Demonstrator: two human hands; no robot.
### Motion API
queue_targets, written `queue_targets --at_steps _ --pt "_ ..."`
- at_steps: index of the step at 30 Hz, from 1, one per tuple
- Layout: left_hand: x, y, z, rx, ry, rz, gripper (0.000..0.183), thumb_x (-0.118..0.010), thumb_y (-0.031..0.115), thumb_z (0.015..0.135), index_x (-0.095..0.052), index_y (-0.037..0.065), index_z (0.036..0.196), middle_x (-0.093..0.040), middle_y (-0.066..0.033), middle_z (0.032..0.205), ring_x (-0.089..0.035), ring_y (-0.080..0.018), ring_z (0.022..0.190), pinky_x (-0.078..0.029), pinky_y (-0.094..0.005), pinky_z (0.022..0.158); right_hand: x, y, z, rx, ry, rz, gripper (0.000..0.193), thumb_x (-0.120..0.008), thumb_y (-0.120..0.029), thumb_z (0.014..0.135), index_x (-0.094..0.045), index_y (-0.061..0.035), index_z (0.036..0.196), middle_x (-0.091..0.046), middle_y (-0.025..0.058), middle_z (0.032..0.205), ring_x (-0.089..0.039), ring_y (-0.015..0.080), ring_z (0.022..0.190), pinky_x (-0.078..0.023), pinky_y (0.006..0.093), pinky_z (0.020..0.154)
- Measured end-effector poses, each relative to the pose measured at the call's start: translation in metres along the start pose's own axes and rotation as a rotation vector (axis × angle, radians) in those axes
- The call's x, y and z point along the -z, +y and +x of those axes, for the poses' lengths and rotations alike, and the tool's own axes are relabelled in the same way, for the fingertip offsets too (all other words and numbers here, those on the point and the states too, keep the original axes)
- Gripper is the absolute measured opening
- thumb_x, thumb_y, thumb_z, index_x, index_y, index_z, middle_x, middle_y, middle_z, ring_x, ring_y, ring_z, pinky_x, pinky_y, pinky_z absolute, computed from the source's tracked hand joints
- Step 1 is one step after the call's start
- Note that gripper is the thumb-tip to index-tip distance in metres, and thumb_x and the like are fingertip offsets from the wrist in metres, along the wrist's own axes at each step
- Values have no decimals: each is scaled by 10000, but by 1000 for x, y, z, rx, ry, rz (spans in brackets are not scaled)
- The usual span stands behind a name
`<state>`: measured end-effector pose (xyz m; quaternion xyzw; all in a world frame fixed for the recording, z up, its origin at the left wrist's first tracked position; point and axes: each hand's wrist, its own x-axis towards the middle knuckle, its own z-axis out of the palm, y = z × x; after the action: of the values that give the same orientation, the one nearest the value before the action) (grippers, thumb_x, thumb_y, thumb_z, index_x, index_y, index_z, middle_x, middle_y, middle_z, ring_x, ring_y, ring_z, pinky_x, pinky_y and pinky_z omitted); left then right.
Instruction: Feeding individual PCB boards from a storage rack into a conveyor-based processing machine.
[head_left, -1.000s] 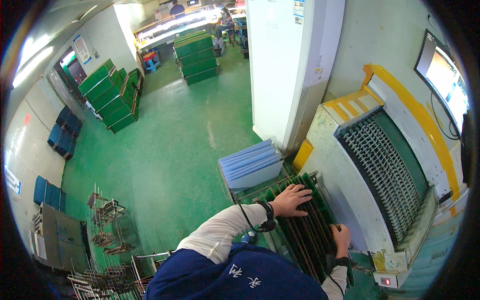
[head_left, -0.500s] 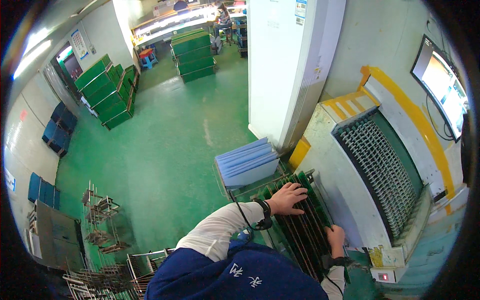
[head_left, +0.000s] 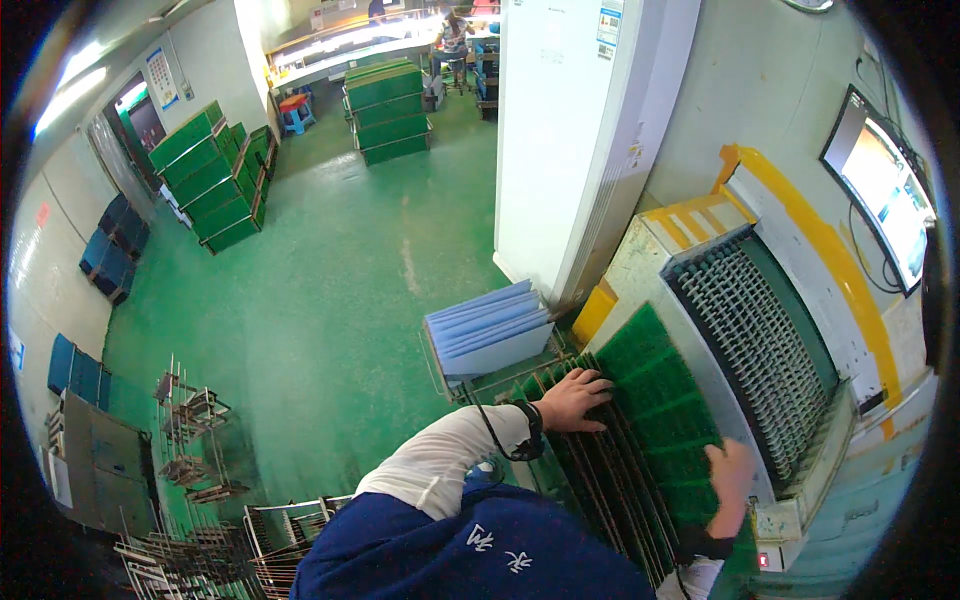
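At the far left, dark blue panels against the pale wall, with a grey cabinet just below in view. Next, a metal frame on the green floor, and more thin-barred racks near the lower edge. Farther back, a stepped stack of green panels, then a second green stack well apart from the first. Beyond, beside a brightly lit bench, a seated person. Nearer, pale blue sheets close together in a wire holder, followed by a tall white cabinet.

In front of the cabinet, the left hand over the top edges of a row of upright boards, palm down, fingers parted and slightly bent, touching the edges. Directly right of that row, a wide green board, leaning away toward the right, broad face in plain view. At the board's right edge, the right hand, blurred, fingers curled; cannot tell whether gripping or merely touching. Just beyond, a pale machine with rows of rollers, and at far right, a lit screen on the wall.
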<state>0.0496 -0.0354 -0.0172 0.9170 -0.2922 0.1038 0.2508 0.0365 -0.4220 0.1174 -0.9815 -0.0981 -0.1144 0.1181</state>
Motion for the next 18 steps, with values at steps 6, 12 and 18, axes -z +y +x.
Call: queue_targets --at_steps 6,12,18 --pt "0 0 1 15 -7 11 696 -678 617 908 -662 98 1371 -525 -100 1525 -417 -352 1429 -312 -506 1203 98 64 -8 -268 137 195 311 -754 -197 919 -720 -73 1203 -689 155 1061 -595 303 1013 -465 419 931" --pt "3 0 1 7 -15 9 705 -664 633 913 -656 107 1382 -515 -92 1543 -419 -348 1430 -320 -507 1195 153 80 -5 -656 947 1139 524 -738 -256 986 -580 -3 1417 -607 167 1376 -610 259 1165 -498 391 1057" --pt "1 0 1 15 -9 3 695 -681 619 905 -655 115 1383 -509 -85 1551 -424 -355 1431 -327 -523 1191 74 195 -7 -409 757 1544 460 -614 -236 1073 -541 12 1453 -652 144 1292 -647 232 1013 -530 305 937"
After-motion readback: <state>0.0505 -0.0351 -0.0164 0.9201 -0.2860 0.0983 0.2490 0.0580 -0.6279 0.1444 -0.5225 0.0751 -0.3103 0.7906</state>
